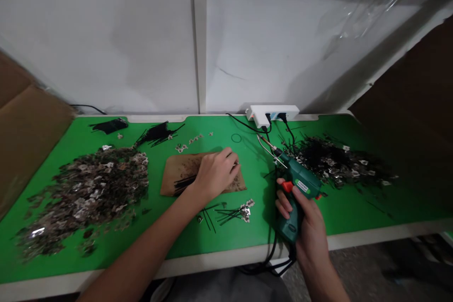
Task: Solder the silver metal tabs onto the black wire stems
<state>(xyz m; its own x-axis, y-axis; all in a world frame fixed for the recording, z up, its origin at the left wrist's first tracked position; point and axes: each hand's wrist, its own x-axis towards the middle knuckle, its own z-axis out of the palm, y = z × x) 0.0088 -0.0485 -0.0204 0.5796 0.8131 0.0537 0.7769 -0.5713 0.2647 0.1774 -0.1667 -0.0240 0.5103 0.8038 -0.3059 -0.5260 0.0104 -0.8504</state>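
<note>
My right hand (302, 212) is wrapped around the grip of a green soldering gun (302, 177) with a red trigger. Its metal tip (265, 141) and a thin feed tube point up and left. Over a scorched brown board (172, 170) rests my left hand (217, 172), fingers curled downward and pinched; whatever they hold is hidden. Several black wires (184, 183) lie on the board beside that hand's wrist. Just in front of the board are more black wires with small metal pieces (246, 212) at their ends.
A large heap of small metal pieces (102, 184) covers the left of the green mat (212, 250). Black wire bundles (159, 133) lie behind it. Wired pieces (329, 158) are piled at right. A white power strip (274, 113) stands against the wall; cardboard (31, 122) flanks the left.
</note>
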